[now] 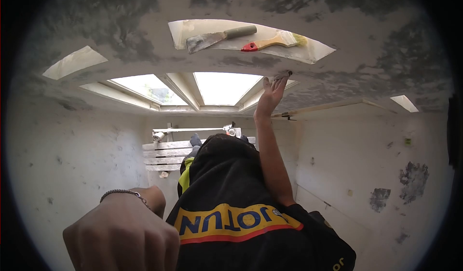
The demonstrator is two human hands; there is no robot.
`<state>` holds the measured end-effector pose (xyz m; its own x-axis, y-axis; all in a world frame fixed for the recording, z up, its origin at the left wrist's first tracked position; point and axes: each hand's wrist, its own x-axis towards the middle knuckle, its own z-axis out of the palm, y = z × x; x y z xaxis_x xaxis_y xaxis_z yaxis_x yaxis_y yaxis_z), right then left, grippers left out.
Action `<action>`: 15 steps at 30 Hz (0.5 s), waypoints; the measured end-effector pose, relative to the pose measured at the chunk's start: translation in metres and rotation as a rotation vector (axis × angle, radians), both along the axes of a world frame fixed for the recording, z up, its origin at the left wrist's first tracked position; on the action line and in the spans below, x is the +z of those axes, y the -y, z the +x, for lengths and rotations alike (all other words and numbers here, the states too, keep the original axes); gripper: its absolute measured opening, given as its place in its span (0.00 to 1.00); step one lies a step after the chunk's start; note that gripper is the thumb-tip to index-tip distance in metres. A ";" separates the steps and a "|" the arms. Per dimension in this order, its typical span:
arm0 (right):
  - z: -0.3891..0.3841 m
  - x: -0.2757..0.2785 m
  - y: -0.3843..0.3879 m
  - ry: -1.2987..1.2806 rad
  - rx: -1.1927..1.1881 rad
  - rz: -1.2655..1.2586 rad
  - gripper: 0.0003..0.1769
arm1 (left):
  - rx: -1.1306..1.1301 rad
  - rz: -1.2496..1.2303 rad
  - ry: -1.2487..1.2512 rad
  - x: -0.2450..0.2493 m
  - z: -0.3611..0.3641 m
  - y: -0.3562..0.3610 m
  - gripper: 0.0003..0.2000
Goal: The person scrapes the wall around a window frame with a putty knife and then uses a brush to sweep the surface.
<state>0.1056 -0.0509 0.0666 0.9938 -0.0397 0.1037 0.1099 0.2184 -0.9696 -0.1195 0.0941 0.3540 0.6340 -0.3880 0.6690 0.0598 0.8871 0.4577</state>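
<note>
My right hand (271,93) is stretched far out from my body and presses a small grey pad (283,74) against the patchy white plastered surface (357,68) with its fingertips. My left hand (123,235) is close to the camera at the lower left, curled into a fist with its back towards me. It wears a thin bracelet (123,193), and nothing shows in it. My black shirt with a yellow logo band (236,220) fills the lower middle.
A putty knife (217,38) and a paintbrush with a red and wooden handle (275,41) lie in a pale recess in the plastered surface. Two bright window openings (226,88) are beyond. My feet (195,140) rest by wooden planks (164,156). Patched white walls (386,184) stand on both sides.
</note>
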 end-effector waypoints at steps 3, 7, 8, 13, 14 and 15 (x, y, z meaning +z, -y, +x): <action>-0.004 -0.014 -0.011 0.068 0.057 -0.033 0.46 | 0.828 0.122 -0.134 -0.037 -0.025 0.000 0.19; -0.034 0.005 -0.035 0.117 0.116 -0.249 0.48 | 0.759 0.110 -0.174 -0.065 0.015 -0.021 0.41; -0.030 0.007 -0.034 0.085 0.108 -0.152 0.47 | 0.880 0.087 -0.283 -0.075 0.014 -0.024 0.39; -0.011 0.004 -0.027 0.072 -0.036 -0.097 0.48 | 1.054 0.314 -0.459 -0.095 0.005 -0.027 0.32; -0.001 0.005 -0.023 0.057 -0.084 -0.111 0.47 | 1.216 0.359 -0.632 -0.099 0.005 -0.021 0.30; 0.006 0.007 -0.019 0.043 -0.132 -0.125 0.46 | 1.379 0.401 -0.803 -0.104 0.008 -0.015 0.29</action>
